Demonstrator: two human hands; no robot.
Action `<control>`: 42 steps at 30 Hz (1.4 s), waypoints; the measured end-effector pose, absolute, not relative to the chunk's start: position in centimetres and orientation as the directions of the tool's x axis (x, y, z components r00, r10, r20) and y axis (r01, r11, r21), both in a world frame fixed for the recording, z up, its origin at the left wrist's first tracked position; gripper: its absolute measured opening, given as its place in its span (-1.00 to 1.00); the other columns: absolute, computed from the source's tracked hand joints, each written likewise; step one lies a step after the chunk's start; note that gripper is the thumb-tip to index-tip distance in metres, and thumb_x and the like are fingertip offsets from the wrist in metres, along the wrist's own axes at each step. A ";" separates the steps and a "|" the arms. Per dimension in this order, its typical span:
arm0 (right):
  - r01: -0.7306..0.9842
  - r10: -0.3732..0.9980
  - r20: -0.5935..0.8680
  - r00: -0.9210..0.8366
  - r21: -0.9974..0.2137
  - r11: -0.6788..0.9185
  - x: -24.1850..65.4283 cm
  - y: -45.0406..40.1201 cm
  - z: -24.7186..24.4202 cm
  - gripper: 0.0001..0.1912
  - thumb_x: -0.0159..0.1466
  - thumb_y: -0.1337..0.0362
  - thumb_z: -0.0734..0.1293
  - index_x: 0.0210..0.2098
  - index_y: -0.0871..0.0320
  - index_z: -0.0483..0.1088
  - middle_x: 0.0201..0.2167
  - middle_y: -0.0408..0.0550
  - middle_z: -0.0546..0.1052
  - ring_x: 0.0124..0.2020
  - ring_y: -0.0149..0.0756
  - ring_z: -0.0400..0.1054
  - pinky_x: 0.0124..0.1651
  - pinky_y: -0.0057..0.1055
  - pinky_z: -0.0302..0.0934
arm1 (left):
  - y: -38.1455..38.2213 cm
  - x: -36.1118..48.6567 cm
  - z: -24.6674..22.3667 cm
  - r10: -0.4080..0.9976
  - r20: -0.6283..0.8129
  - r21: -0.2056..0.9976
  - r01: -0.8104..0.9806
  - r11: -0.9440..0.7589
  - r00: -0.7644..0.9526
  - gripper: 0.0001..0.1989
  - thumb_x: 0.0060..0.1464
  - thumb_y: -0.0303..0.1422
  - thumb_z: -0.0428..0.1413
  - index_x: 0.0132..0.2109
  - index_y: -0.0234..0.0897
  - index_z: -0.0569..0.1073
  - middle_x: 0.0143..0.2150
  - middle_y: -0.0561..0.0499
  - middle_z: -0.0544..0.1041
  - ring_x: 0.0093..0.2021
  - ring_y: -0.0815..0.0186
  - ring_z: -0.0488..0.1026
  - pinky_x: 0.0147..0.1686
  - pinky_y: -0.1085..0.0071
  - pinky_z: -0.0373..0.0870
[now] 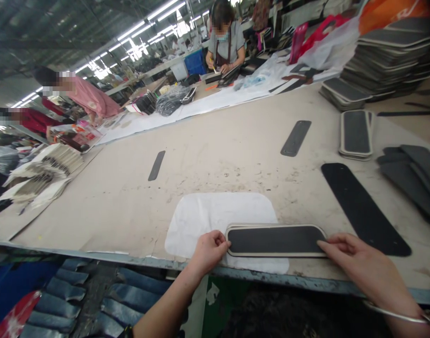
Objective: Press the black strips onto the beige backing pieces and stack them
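Note:
A long black panel with a pale rim [276, 240] lies flat near the table's front edge, with at least one more pale-rimmed piece showing under it. My left hand [214, 249] pinches its left end between thumb and fingers. At the opposite end, my right hand [344, 251] has its fingers closed on the corner. Part of a white rounded sheet [190, 220] shows beneath the panel. Just beyond my right hand rests a longer plain black strip [362, 206] with small holes.
Small pale-rimmed panels [356, 134] sit at the right, before a tall stack of panels [394, 56]. Dark pieces [408, 173] lie nearby. Two small grey strips, one [156, 165] left and another [296, 138] right, lie mid-table. A co-worker [225, 42] works across the table.

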State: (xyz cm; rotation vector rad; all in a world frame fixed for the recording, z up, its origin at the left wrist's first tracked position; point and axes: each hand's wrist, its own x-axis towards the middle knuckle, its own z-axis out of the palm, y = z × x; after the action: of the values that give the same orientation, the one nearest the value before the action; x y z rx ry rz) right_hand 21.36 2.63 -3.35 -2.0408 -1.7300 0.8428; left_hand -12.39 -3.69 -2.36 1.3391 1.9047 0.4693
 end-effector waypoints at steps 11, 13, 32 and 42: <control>0.723 0.951 -0.292 0.106 -0.634 -0.275 20.7 2.5 -2.4 -0.65 -0.01 -0.08 0.30 -0.43 0.06 0.37 -0.53 -0.18 0.50 -0.47 -0.26 0.38 -0.42 -0.38 0.14 | -3.3 -11.8 -1.3 0.889 -0.411 0.670 0.594 0.445 -0.202 -0.84 -0.09 -0.29 0.08 -0.51 -0.27 0.34 -0.62 0.10 0.33 -0.58 0.40 0.29 -0.57 0.53 0.13; 0.715 0.948 -0.302 0.096 -0.642 -0.277 20.6 2.4 -2.2 -0.68 0.02 -0.06 0.29 -0.43 0.06 0.36 -0.53 -0.21 0.50 -0.46 -0.29 0.38 -0.39 -0.40 0.13 | -3.3 -11.9 -1.5 0.892 -0.407 0.672 0.598 0.437 -0.195 -0.85 -0.09 -0.30 0.07 -0.51 -0.27 0.33 -0.62 0.11 0.33 -0.59 0.41 0.27 -0.58 0.53 0.12; 0.643 0.961 -0.263 0.083 -0.723 -0.253 20.7 2.1 -2.6 -0.74 0.05 0.04 0.25 -0.42 0.09 0.36 -0.53 -0.18 0.49 -0.46 -0.31 0.38 -0.35 -0.40 0.16 | -3.3 -11.8 -2.0 0.889 -0.408 0.679 0.582 0.448 -0.209 -0.80 -0.11 -0.23 0.06 -0.51 -0.26 0.30 -0.63 0.13 0.30 -0.61 0.42 0.23 -0.60 0.53 0.11; 0.674 0.964 -0.253 0.087 -0.697 -0.244 20.4 2.1 -2.3 -0.78 0.07 0.08 0.26 -0.42 0.09 0.34 -0.52 -0.18 0.48 -0.45 -0.33 0.38 -0.33 -0.41 0.21 | -3.3 -11.9 -2.1 0.901 -0.391 0.683 0.597 0.422 -0.189 -0.81 -0.08 -0.24 0.04 -0.51 -0.25 0.28 -0.65 0.15 0.27 -0.63 0.43 0.22 -0.61 0.54 0.11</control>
State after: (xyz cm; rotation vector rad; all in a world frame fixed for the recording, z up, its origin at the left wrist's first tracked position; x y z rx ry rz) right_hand 20.37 2.10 -2.31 -1.9697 -1.6116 0.9703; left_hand -11.89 -3.35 -2.09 1.2733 1.8952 0.4921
